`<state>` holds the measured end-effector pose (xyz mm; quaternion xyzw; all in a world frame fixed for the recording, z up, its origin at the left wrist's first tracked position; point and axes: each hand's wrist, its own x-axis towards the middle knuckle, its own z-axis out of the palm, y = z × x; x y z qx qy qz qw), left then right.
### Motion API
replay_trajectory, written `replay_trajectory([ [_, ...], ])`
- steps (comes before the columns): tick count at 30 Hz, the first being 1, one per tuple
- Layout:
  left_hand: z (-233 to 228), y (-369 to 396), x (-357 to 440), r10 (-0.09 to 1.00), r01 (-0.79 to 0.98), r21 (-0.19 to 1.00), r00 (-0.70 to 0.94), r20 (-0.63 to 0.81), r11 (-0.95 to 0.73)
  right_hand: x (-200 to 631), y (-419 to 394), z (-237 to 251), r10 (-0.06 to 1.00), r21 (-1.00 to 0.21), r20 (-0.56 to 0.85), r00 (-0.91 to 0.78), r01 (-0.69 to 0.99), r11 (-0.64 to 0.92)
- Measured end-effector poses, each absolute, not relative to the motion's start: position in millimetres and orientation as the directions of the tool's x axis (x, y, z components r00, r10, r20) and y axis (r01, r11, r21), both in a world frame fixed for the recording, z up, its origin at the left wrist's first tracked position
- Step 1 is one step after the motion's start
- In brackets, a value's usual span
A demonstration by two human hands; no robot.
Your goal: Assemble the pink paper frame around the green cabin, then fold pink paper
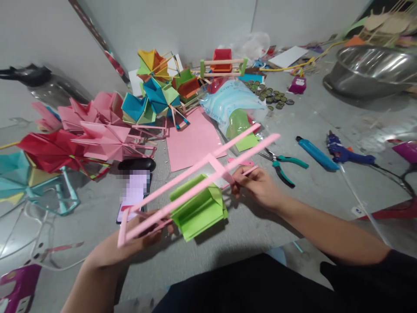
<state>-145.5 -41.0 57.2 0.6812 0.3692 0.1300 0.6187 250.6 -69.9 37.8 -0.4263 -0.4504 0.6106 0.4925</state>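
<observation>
A frame of long pink strips (195,187), joined by short crosspieces, slants across the middle, its right end higher. Within it sits a folded lime-green paper piece (198,211), shaped like an open trough. My left hand (146,234) is closed around the lower left part of the frame, its fingers partly hidden behind the strips. On the other side, my right hand (252,187) pinches a thin pink stick to the right of the green paper. Beyond the frame a pink paper sheet (190,139) lies flat.
Folded paper pinwheel shapes (100,139) crowd the left, near a phone (135,191). Green-handled pliers (282,165), a blue cutter (317,153) and a blue glue gun (350,152) lie right. Farther back are a steel bowl (374,71), a plastic bag (231,104) and several bottle caps (275,96).
</observation>
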Motion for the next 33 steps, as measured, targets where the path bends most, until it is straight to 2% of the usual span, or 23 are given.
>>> replay_trajectory([
  [4,55,-43,-141,0.68,0.228,0.967,0.692,-0.244,0.115,250,-69,34,0.975,-0.936,-0.113,-0.189,-0.308,-0.169],
  [11,60,-37,-127,0.776,0.363,0.932,0.583,-0.239,0.014,249,-69,34,0.978,-0.924,-0.104,-0.181,-0.347,-0.162],
  [17,65,-41,-113,0.839,0.359,0.933,0.511,-0.188,-0.009,249,-70,39,0.976,-0.892,-0.123,-0.18,-0.41,-0.188],
  [21,64,-40,-114,0.842,0.347,0.938,0.503,-0.193,0.007,249,-70,42,0.966,-0.864,-0.135,-0.219,-0.452,-0.223],
  [26,62,-39,-116,0.824,0.331,0.942,0.519,-0.228,0.052,251,-71,44,0.965,-0.875,-0.135,-0.226,-0.429,-0.222],
  [33,62,-39,-114,0.825,0.218,0.968,0.52,-0.222,0.123,248,-76,49,0.978,-0.946,-0.09,-0.189,-0.292,-0.143],
])
